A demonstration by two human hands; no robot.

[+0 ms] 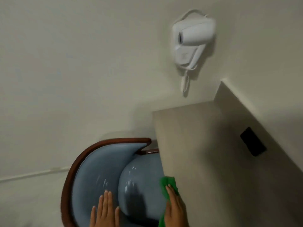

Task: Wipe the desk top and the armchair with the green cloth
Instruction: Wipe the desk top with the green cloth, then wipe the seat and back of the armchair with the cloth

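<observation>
Two bare hands sit nearest me at the bottom edge: my left hand (105,210) lies flat with fingers spread and straight, holding nothing, palm down over the glossy pale-blue upholstered armchair with its curved dark-red wooden frame (98,174). My right hand (175,208) presses, fingers extended and close together, on the crumpled green cloth (167,185), pinning it at the near-left edge of the beige matte desk top (205,153), where the desk meets the chair's seat; part of the cloth hangs below my palm. The armchair's seat is tucked partly under the desk. Farther along the desk's raised back panel I see a small black rectangular plate (253,141). Beyond, on the cream wall (82,63), a white wall-mounted hair dryer (191,41) hangs with its coiled cord dangling. The view is blurred, so I cannot read any writing or brand on it.
</observation>
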